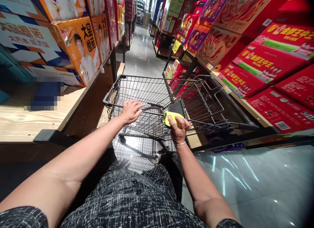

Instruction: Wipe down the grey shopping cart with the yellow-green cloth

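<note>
A black wire shopping cart (149,87) stands crosswise in front of me. My left hand (132,111) lies on its near top rail, fingers stretched out toward the right and holding nothing. To the right, my right hand (180,127) is closed around a folded yellow cloth (171,117), which is at the same rail. The fingers partly cover the cloth. Only wire mesh and the floor beneath show inside the cart.
On the left, a wooden shelf (73,95) carries orange and white boxes (78,51). Red cartons (272,62) are stacked on the right shelf, close to the cart's end. A shiny aisle floor (141,48) runs ahead between shelves.
</note>
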Available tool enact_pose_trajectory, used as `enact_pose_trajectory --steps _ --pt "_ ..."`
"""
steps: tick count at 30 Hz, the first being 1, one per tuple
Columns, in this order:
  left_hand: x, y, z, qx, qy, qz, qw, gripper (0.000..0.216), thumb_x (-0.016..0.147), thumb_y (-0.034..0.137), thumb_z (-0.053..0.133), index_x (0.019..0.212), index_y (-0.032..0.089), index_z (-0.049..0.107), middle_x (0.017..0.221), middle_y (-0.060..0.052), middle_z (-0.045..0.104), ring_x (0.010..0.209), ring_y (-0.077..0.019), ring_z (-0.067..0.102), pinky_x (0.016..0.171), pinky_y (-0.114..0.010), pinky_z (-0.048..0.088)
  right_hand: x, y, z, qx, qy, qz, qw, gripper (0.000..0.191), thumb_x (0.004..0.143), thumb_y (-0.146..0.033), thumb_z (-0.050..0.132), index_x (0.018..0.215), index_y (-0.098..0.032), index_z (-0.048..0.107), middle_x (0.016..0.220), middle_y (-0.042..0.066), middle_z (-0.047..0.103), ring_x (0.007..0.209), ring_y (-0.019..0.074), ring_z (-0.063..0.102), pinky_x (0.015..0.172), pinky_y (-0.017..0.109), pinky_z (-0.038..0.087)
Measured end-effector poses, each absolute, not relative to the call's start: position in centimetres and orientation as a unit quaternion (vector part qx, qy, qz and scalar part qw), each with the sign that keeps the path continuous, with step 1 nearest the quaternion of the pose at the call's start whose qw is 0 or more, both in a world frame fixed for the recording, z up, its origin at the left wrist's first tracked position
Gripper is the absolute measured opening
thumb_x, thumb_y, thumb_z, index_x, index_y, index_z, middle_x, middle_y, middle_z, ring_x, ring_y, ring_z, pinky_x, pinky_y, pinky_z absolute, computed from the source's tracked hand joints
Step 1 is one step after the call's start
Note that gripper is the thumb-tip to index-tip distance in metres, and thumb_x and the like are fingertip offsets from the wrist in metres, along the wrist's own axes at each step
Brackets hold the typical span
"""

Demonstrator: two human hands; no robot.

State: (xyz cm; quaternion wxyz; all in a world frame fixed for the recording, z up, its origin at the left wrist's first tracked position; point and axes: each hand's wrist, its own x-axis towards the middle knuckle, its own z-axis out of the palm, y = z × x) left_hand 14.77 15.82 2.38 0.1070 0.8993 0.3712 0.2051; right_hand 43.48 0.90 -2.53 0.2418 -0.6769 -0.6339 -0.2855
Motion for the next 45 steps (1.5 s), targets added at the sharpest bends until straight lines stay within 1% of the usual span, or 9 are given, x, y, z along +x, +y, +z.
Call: enact_pose_trajectory --steps 6,12,15,20,26,30,34,39,45 --pt "16.7 15.2 1.8 0.918 0.335 0.168 0.128 0.038 0.100 0.048 0.041 0.128 0.033 0.061 0.126 -0.003 0.066 0.123 -0.0251 0.051 0.105 -0.046 0.024 39.9 0.1 -11.3 -0.674 -0.727 -0.082 0.100 0.033 0.096 -0.023 0.053 0.116 -0.042 0.071 0.124 0.001 0.065 0.115 0.0225 0.045 0.096 0.039 0.031" --pt "16.3 16.0 1.9 0.902 0.366 0.186 0.132 0.035 0.101 0.048 0.040 0.109 0.030 0.069 0.112 -0.001 0.071 0.110 -0.0233 0.056 0.098 -0.045 0.027 37.6 0.2 -14.0 -0.637 -0.767 -0.031 0.074 0.025 0.093 -0.020 0.057 0.095 -0.036 0.076 0.113 -0.004 0.069 0.107 0.0175 0.051 0.087 0.032 0.034" --pt "15.8 16.6 1.9 0.898 0.372 0.190 0.138 0.036 0.100 0.050 0.040 0.100 0.030 0.070 0.107 0.000 0.073 0.107 -0.0232 0.057 0.096 -0.045 0.027 38.0 -0.2 -13.1 -0.636 -0.767 -0.043 0.076 0.024 0.090 -0.020 0.062 0.096 -0.038 0.075 0.115 -0.004 0.068 0.109 0.0181 0.050 0.086 0.033 0.033" --pt "14.5 18.0 1.8 0.890 0.393 0.191 0.134 0.035 0.097 0.050 0.043 0.095 0.029 0.071 0.107 -0.001 0.072 0.110 -0.0248 0.056 0.097 -0.046 0.027 41.8 -2.1 -9.1 -0.671 -0.728 -0.104 0.098 0.035 0.095 -0.017 0.053 0.119 -0.037 0.070 0.124 0.004 0.065 0.115 0.0227 0.046 0.091 0.038 0.030" --pt "13.2 18.5 2.6 0.889 0.393 0.173 0.159 0.039 0.094 0.055 0.043 0.094 0.029 0.071 0.112 -0.001 0.072 0.113 -0.0249 0.055 0.101 -0.048 0.026 47.2 -4.2 -1.1 -0.676 -0.617 -0.318 0.247 0.034 0.091 -0.019 0.059 0.117 -0.038 0.071 0.120 0.006 0.064 0.116 0.0245 0.044 0.097 0.041 0.034" --pt "13.1 18.6 2.5 0.893 0.397 0.161 0.139 0.034 0.088 0.057 0.052 0.101 0.031 0.071 0.119 -0.001 0.069 0.118 -0.0266 0.052 0.104 -0.049 0.024 46.8 -3.3 1.5 -0.704 -0.541 -0.348 0.301 0.041 0.089 -0.018 0.054 0.124 -0.034 0.068 0.124 0.011 0.058 0.119 0.0294 0.043 0.098 0.050 0.036" --pt "13.4 18.5 2.3 0.897 0.394 0.140 0.141 0.034 0.084 0.052 0.057 0.109 0.033 0.069 0.123 -0.001 0.068 0.121 -0.0281 0.050 0.103 -0.049 0.025 40.8 0.5 0.8 -0.734 -0.572 -0.260 0.260 0.052 0.088 -0.013 0.046 0.132 -0.035 0.064 0.126 0.011 0.058 0.121 0.0310 0.042 0.097 0.051 0.033" --pt "13.7 18.4 1.9 0.904 0.377 0.152 0.131 0.037 0.085 0.050 0.057 0.115 0.033 0.069 0.124 -0.003 0.068 0.120 -0.0282 0.051 0.102 -0.049 0.026 31.8 5.4 1.5 -0.687 -0.686 -0.157 0.182 0.047 0.097 -0.019 0.042 0.137 -0.040 0.056 0.137 0.005 0.055 0.124 0.0264 0.037 0.097 0.044 0.029" --pt "13.2 18.9 1.6 0.900 0.379 0.171 0.135 0.033 0.090 0.050 0.052 0.112 0.034 0.070 0.121 -0.001 0.070 0.117 -0.0256 0.054 0.101 -0.047 0.027 33.1 4.8 4.0 -0.678 -0.707 -0.148 0.137 0.048 0.093 -0.014 0.046 0.133 -0.038 0.059 0.136 0.005 0.058 0.116 0.0256 0.039 0.087 0.041 0.029"
